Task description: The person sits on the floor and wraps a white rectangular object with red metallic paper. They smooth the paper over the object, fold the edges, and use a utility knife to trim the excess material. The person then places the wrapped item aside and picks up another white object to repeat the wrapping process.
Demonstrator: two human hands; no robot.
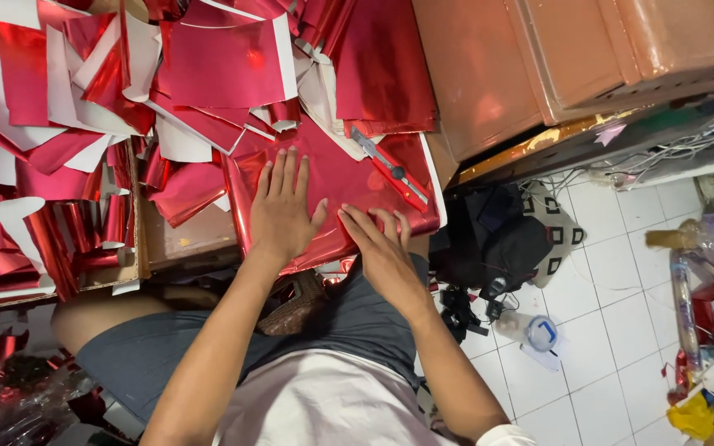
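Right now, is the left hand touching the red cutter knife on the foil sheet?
Apart. The head view shows the left hand flat on the red foil sheet, with bare foil between it and the cutter knife.

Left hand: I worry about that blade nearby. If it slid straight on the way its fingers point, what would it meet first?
The left hand points up the red foil sheet; first comes the heap of cut red foil pieces, probably. The red utility knife lies off to its right.

Glossy red foil sheet [336, 177], white matt paper backing; glazed floor tiles [613, 272].
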